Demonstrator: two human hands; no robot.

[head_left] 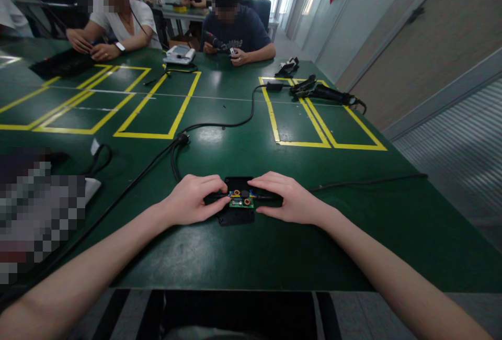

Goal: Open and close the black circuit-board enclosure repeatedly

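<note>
A small green circuit board with copper-wound coils and coloured wires sits over an opened black plastic case. Black cables run into it from both sides, the right-hand cable passing between my right fingers and thumb. My left hand is closed at the board's left end, thumb and fingertips gripping its edge where the cable enters. My right hand is curved around the other side, fingers at the case's upper edge and thumb apart below; its fingers are spread.
A plug and long black cord cross the green table. A black corded tool lies far right by yellow tape outlines. Blurred items lie at left. Two people work across the table.
</note>
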